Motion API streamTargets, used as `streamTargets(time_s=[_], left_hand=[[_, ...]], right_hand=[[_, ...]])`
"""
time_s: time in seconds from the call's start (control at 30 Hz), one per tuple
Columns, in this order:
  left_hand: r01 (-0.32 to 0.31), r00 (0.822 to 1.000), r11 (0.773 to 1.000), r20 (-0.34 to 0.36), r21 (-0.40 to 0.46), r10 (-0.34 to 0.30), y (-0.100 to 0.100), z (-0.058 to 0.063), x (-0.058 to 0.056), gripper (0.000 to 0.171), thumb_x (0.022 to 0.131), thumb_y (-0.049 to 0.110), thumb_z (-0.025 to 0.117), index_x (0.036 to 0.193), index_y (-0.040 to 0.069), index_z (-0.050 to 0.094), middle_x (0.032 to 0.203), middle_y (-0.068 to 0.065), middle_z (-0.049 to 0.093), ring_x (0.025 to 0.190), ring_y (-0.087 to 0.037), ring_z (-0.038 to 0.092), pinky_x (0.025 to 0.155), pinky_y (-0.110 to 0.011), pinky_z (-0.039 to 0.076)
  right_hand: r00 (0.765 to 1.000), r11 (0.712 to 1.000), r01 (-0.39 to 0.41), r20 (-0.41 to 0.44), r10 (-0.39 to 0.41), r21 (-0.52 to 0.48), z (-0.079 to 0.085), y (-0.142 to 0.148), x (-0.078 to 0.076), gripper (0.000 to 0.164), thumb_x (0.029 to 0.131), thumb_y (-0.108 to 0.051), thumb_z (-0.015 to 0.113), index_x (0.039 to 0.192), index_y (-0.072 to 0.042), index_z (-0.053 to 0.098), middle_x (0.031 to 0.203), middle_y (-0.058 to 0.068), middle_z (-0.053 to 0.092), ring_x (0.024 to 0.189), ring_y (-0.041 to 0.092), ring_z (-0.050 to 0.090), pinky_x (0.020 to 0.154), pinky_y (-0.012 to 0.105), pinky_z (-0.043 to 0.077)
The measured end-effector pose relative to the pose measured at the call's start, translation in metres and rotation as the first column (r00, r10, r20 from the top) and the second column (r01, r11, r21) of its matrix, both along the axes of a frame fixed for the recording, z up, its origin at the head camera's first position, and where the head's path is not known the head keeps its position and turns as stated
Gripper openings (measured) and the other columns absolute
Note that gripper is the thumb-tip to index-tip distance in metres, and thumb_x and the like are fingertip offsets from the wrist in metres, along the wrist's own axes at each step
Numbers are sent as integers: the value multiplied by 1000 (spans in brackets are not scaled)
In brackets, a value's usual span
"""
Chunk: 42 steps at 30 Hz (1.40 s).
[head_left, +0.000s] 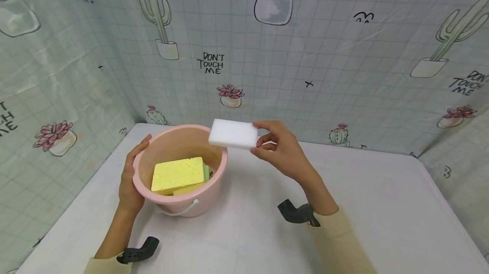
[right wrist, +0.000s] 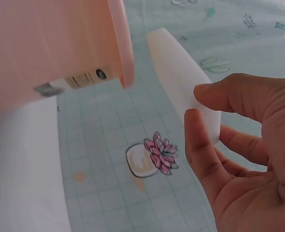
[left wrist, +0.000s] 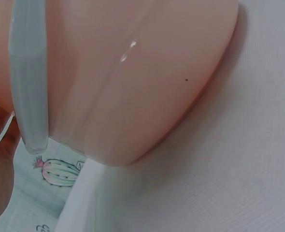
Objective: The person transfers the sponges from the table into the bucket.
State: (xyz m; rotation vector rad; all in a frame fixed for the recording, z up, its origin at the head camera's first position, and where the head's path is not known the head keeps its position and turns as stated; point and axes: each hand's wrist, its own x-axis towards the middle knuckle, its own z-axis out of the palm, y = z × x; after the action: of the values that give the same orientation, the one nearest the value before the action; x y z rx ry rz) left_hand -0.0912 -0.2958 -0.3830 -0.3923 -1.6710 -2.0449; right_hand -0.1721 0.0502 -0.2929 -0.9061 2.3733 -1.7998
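Note:
My right hand (head_left: 280, 149) pinches a white foam sponge (head_left: 233, 133) by its right end, between thumb and fingers. In the head view the sponge is held up over the right rim of a pink bucket (head_left: 208, 199). In the right wrist view that sponge (right wrist: 178, 72) is apart from the bucket wall (right wrist: 50, 43). My left hand (head_left: 131, 176) grips the bucket's left side, its fingers along the rim. Inside the bucket lies a yellow sponge (head_left: 177, 175), with a green piece (head_left: 206, 173) and another yellow one partly hidden beneath.
The bucket's white handle (head_left: 179, 213) hangs down at the front. It stands on a white tabletop (head_left: 248, 231), towards the back left. Behind and at both sides hangs a cactus-printed cloth (head_left: 263, 66). Each wrist wears a black device (head_left: 296, 212).

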Motion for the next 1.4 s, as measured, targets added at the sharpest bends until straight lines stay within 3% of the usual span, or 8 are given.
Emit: streamTargets(time_s=[0.5,0.77,0.97,1.4], left_hand=[[-3,1000,1000,1,7,3,-4,-4,0,57,98,43,39,142,8,42,154,-6,27,141,-22,20,110,-25,25],[13,1000,1000,-28,-11,-13,-5,-6,-1,55,98,41,37,142,7,41,154,-8,27,142,-22,18,111,-26,23],[6,1000,1000,-18,-11,-6,-4,-5,-2,55,98,42,37,142,8,42,154,-8,28,142,-22,17,111,-26,23],[30,999,999,-36,-10,-31,-5,-7,-4,56,98,42,37,142,7,41,155,-8,25,142,-23,16,111,-27,23]], right_hand=[[990,989,-128,-50,132,80,2,-61,14,56,76,3,77,127,0,55,122,8,48,86,17,61,75,23,54],[980,970,-153,-100,174,191,1,-80,20,58,76,-3,79,129,-3,56,116,8,49,75,9,59,67,21,53],[979,960,-175,-61,192,217,3,-89,23,59,77,-3,79,131,-4,55,120,7,49,77,7,59,66,20,53],[973,949,-216,-34,229,231,3,-102,28,60,78,0,76,133,-3,53,111,7,48,78,8,59,67,19,53]])
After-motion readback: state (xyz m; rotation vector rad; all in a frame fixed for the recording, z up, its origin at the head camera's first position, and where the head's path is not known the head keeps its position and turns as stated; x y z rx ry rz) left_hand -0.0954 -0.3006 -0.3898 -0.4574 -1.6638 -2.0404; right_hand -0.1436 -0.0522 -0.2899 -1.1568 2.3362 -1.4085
